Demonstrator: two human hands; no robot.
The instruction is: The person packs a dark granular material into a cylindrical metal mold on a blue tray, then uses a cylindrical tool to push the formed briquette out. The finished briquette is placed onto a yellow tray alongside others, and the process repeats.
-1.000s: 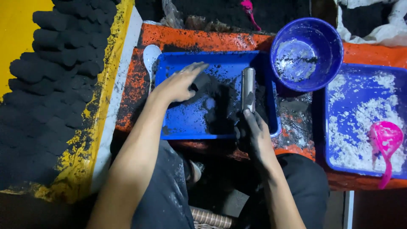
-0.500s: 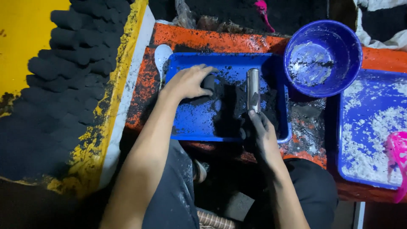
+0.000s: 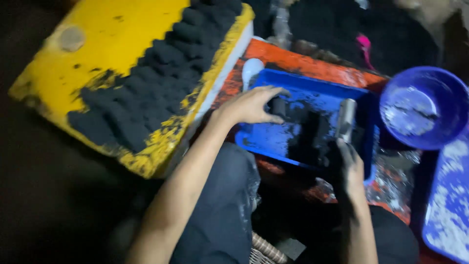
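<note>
While rows of black lumps [image 3: 146, 93] already covered much of the yellow board [image 3: 117, 29], its far part lay bare. The left hand [image 3: 249, 105] curled round a fresh lump [image 3: 279, 106] in the blue tray [image 3: 266, 139]; the right hand [image 3: 348, 164] gripped the metal tube [image 3: 346, 120] (upright). Bowl [image 3: 425, 107] and tray rim crowded the right.

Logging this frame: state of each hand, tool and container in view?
left hand: closed around a dark lump in the tray
right hand: blackened, grip on the tube's lower end
metal tube: held, lying over the black powder
blue tray: smeared with black powder
blue bowl: upright, whitish residue inside
yellow board: part covered with rows of black lumps
white spoon: resting beside the tray
</note>
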